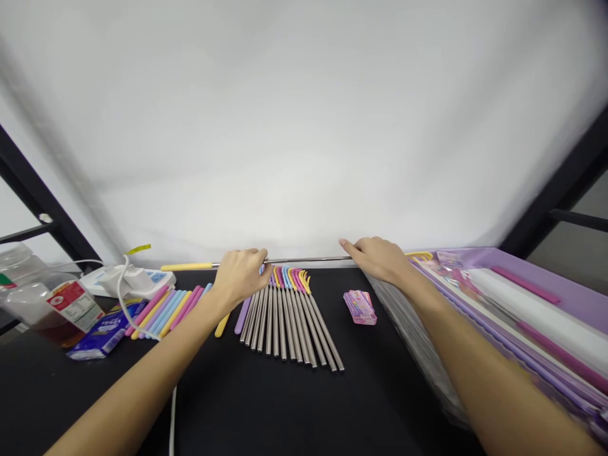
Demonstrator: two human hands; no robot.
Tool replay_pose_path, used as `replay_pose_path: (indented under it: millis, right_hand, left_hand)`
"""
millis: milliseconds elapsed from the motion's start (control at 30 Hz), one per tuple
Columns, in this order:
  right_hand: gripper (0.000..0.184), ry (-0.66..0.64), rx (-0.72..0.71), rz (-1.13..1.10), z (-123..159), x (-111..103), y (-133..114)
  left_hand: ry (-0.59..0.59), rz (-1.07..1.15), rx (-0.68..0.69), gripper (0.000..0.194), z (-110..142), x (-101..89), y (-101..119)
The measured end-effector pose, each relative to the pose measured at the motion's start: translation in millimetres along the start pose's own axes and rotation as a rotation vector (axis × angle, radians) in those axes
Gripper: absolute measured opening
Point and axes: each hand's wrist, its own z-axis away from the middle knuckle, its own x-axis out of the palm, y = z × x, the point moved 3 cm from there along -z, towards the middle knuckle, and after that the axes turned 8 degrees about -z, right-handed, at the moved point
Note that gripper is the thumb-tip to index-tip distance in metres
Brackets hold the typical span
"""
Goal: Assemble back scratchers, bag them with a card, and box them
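Note:
My left hand [240,273] is closed around the metal rod of an extended back scratcher [306,259], near its yellow handle [187,267]. At the other end, my right hand [379,258] wraps the rod, thumb along it, close to the yellow claw [422,256]. The scratcher lies level across the back of the black table. Below it fans a row of collapsed back scratchers [289,323] with steel rods toward me and coloured claws at the back. A purple handle [243,315] and a yellow handle [222,325] show beside my left wrist.
Coloured handles [173,310] lie in a row at left, near a blue packet [107,332], a clear plastic jar [52,297] and a white power strip [154,278] with cables. Pink packets [360,308] sit right of centre. A purple bin [517,259] holding long items stands at right.

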Motion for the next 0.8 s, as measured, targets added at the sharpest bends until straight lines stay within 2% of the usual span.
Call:
replay_pose_path:
  millis: [100, 233, 333, 400, 467, 533, 667, 733, 800]
  right_hand:
    - [0.067, 0.024, -0.030, 0.025, 6, 4, -20]
    - [0.070, 0.074, -0.181, 0.039, 15, 8, -51]
    - [0.067, 0.070, -0.198, 0.031, 12, 7, -47]
    - [0.065, 0.044, -0.142, 0.022, 7, 7, -37]
    - [0.066, 0.039, -0.094, 0.016, 5, 9, -33]
    - [0.069, 0.046, -0.120, 0.011, 8, 14, -42]
    - [0.072, 0.062, -0.237, 0.012, 16, 22, -67]
    - [0.071, 0.056, -0.225, 0.017, 16, 21, -65]
    - [0.069, 0.051, -0.164, 0.030, 12, 17, -53]
  left_hand:
    - [0.006, 0.022, 0.017, 0.023, 1, -5.7, 14]
    - [0.039, 0.081, 0.151, 0.023, 4, -7.9, 34]
    - [0.057, 0.073, 0.176, 0.022, 5, -3.1, 22]
    - [0.033, 0.014, 0.109, 0.023, 5, 1.1, 7]
    - [-0.004, -0.012, 0.054, 0.024, 4, 3.3, 1]
    - [-0.026, 0.008, 0.065, 0.024, 3, 2.3, 10]
    - [-0.002, 0.098, 0.174, 0.023, 1, -2.4, 40]
    - [-0.013, 0.104, 0.170, 0.023, 0, -0.2, 39]
    - [-0.048, 0.076, 0.114, 0.023, 1, 5.0, 28]
